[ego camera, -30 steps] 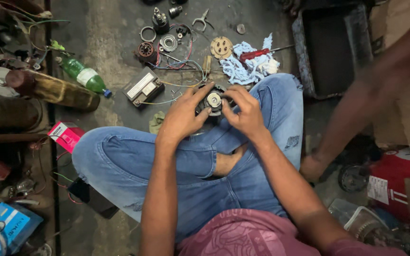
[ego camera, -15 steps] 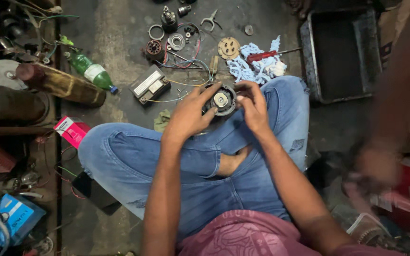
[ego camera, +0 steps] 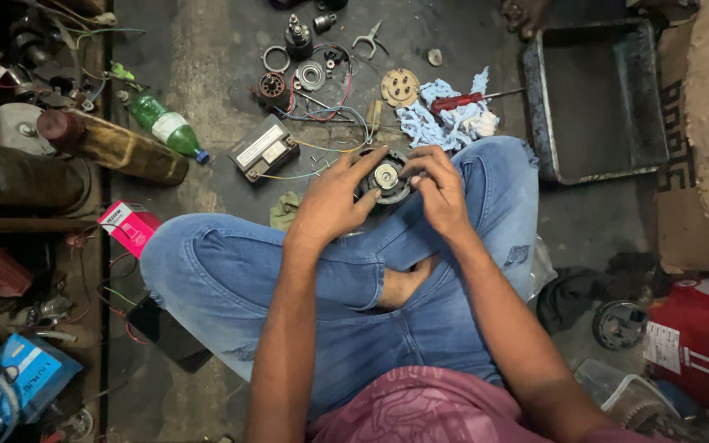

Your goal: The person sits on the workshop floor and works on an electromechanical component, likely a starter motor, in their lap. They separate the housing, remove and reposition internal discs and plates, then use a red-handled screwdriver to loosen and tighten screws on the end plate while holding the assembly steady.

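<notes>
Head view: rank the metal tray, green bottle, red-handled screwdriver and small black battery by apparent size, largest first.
1. Metal tray, clearly largest.
2. Green bottle and red-handled screwdriver look about equally long; the bottle is thicker.
3. Small black battery, shortest, though blockier than the screwdriver.

Blue jeans (ego camera: pixel 231 271), green bottle (ego camera: pixel 164 125), red-handled screwdriver (ego camera: pixel 458 102).

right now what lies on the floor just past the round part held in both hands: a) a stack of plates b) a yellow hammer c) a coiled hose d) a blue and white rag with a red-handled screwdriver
d: just beyond the round motor part, gripped between the left hand and right hand, a crumpled blue and white rag lies on the floor with a red-handled screwdriver resting across it.
</notes>
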Available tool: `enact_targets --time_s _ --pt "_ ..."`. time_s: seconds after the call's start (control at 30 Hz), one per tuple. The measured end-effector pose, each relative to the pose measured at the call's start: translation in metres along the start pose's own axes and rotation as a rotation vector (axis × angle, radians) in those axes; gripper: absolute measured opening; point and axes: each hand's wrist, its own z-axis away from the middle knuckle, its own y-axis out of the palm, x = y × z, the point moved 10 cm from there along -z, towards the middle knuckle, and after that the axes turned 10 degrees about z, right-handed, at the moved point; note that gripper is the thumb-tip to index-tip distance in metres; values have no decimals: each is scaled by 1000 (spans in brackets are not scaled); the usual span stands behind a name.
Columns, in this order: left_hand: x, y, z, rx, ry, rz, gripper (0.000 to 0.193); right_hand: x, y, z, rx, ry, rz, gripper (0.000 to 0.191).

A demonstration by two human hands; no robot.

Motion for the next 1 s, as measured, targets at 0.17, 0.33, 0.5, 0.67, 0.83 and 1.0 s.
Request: enact_targets --time_s 0.17,0.33,0.5,0.67,0.83,1.0 --pt "0 -1 1 11 -20 17 72 -3 1 0 1 17 -13 17" --pt "1 0 0 22 -40 27 71 2 1 -2 4 0 86 16" --pt "1 0 0 15 -12 46 72 11 1 -3 18 -53 102 17" --pt "2 1 0 13 -16 28 71 7 4 -4 48 15 -26 15" --pt "-3 0 -1 -11 28 -6 71 18 0 -4 27 -13 32 44" --pt "-5 -1 0 -23 17 -46 66 21 -1 -2 30 44 44 45"
